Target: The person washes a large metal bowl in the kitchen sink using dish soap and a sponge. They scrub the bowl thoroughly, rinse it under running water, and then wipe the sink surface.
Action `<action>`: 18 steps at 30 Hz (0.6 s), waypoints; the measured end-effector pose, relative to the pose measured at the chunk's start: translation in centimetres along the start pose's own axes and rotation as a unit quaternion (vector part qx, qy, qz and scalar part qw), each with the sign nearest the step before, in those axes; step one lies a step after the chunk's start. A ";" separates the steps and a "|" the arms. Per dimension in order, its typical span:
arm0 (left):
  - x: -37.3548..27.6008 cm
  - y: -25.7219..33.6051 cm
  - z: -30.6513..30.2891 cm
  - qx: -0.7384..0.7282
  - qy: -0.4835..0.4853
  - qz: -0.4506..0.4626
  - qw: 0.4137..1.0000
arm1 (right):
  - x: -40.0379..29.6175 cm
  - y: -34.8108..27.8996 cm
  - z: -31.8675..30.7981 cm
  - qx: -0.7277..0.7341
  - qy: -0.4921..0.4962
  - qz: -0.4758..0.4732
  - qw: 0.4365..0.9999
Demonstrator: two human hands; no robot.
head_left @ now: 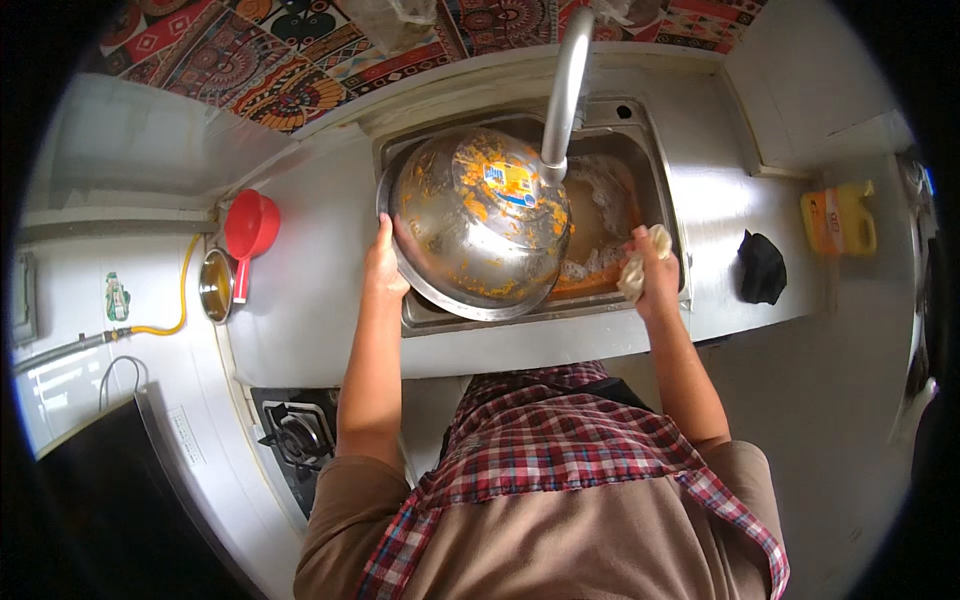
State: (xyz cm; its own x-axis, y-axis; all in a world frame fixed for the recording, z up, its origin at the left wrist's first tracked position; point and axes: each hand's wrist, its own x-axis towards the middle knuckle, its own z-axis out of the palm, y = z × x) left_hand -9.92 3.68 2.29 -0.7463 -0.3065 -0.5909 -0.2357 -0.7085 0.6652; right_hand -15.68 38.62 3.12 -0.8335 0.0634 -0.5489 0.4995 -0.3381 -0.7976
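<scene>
My left hand (385, 259) grips the rim of a large stainless steel bowl (439, 225), thumb on the outside. The bowl is tilted with its underside towards me, over the left part of a steel sink (670, 176). Orange residue and a coloured label (510, 184) are on its base. To the right of the bowl, my right hand (657, 270) holds a crumpled pale cloth (636, 276), apart from the bowl. Cloudy orange-tinged water with suds (600, 187) lies in the sink below. The bowl's inside faces away and is hidden.
A curved metal faucet (568, 90) reaches over the bowl's right edge. Left on the counter are a red dipper (252, 225) and a small metal bowl (217, 285) of yellowish liquid. A black cloth (762, 268) and a yellow jug (838, 219) lie right. A gas burner (298, 437) is lower left.
</scene>
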 end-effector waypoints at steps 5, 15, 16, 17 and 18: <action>0.0 -2.2 0.3 -0.008 0.004 0.014 1.000 | 2.3 -0.8 -3.4 0.226 -0.089 0.094 0.965; -0.7 -2.4 3.8 0.072 0.048 0.104 0.991 | 2.3 -1.7 -3.2 0.170 -0.112 0.101 0.974; -1.3 -2.4 4.7 0.091 0.049 0.124 0.987 | 2.6 -1.7 -3.8 0.169 -0.134 0.095 0.972; -1.9 -2.3 5.8 0.131 0.082 0.141 0.978 | 2.8 -1.9 -4.3 0.174 -0.127 0.096 0.972; -2.3 -2.3 6.2 0.151 0.079 0.135 0.976 | 2.9 -2.2 -4.4 0.180 -0.120 0.096 0.972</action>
State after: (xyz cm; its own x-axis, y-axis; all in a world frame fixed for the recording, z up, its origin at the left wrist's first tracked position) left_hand -11.49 9.91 4.96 -0.7063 -0.5675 -0.4231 -0.2350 -0.3759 0.8964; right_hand -18.20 43.67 2.21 -0.7856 -0.2395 -0.5706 0.5726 -0.6307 -0.5237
